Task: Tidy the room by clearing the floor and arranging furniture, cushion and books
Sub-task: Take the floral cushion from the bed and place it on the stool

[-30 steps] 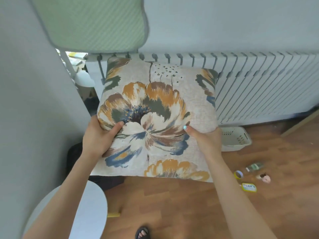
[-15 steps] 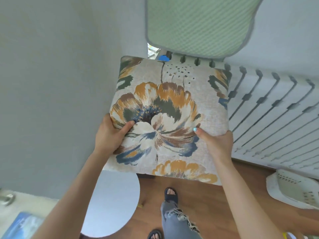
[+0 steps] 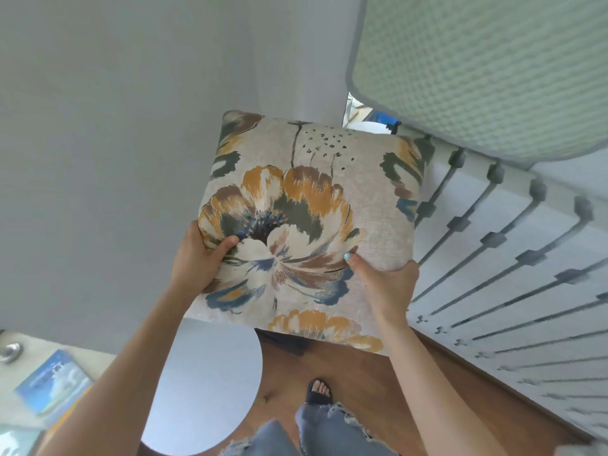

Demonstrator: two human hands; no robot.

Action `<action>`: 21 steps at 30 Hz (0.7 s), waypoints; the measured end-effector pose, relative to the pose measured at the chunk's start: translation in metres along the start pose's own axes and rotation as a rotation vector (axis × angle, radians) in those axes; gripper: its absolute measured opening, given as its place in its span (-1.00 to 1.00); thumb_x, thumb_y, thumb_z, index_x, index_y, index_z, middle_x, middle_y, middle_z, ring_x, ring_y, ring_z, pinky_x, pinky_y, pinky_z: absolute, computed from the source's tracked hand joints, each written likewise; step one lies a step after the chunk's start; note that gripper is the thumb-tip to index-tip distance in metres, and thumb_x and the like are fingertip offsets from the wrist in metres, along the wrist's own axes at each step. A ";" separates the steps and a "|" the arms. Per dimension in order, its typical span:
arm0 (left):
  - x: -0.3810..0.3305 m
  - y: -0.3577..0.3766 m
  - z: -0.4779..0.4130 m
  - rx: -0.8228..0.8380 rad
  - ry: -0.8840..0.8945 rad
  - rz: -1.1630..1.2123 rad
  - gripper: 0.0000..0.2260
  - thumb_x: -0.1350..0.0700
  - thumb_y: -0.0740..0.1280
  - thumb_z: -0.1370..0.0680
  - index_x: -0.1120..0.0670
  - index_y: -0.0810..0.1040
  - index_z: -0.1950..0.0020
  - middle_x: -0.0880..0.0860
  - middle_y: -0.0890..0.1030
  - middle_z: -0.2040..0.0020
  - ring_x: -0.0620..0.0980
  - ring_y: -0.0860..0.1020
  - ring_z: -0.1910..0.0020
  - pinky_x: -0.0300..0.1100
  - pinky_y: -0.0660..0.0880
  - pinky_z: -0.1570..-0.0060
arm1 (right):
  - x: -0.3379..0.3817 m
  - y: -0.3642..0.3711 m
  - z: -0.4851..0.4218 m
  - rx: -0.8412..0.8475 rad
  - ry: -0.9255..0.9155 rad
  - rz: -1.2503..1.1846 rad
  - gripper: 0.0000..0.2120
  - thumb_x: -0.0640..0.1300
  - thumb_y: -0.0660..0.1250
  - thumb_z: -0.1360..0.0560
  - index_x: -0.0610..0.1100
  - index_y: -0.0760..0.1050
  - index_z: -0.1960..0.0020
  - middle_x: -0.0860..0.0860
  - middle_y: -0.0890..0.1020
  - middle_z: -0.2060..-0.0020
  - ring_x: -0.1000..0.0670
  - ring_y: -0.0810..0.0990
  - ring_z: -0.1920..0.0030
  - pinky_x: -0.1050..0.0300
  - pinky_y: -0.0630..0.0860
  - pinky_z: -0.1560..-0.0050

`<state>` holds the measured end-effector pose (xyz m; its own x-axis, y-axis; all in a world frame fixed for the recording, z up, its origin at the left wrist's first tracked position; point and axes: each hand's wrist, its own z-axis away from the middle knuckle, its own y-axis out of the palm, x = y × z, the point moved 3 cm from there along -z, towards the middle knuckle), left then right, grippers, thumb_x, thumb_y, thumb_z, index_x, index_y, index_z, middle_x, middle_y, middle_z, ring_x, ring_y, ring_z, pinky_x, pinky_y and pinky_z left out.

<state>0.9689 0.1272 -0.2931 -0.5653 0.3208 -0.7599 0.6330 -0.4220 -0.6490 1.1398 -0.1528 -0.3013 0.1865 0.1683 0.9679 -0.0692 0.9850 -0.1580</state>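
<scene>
A square beige cushion (image 3: 316,205) with a large orange, blue and brown flower print is held up in front of me, off the floor. My left hand (image 3: 197,258) grips its left edge, thumb pressed on the front. Its lower right edge is clamped by my right hand (image 3: 385,278), thumb on the print. At the lower left, a book with a blue sky cover (image 3: 54,381) lies on a pale surface.
A white radiator (image 3: 513,264) runs along the right. A green mesh chair back (image 3: 487,67) hangs at the top right. A round white table top (image 3: 204,383) sits below the cushion, over the wooden floor (image 3: 362,383). The grey wall (image 3: 115,143) fills the left.
The view has swung left: the chair back and radiator slid to the right, the floor items and white basket left the frame, and the book came into view. Both hands kept their hold.
</scene>
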 end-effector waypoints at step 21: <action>0.100 0.080 -0.102 0.003 -0.238 0.014 -0.37 0.14 0.55 -0.37 0.20 0.31 -0.32 0.17 0.50 -0.23 0.13 0.48 -0.20 -0.13 0.40 -0.10 | -0.094 0.112 -0.097 0.129 0.077 0.182 -0.07 -0.02 0.70 -0.08 -0.17 0.30 -0.30 0.01 0.47 -0.16 0.06 0.47 -0.13 0.37 0.45 0.03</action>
<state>1.0168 0.2127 -0.4248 -0.6657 0.1057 -0.7387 0.6401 -0.4279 -0.6381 1.2094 -0.0543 -0.4292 0.2335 0.3501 0.9071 -0.2328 0.9259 -0.2975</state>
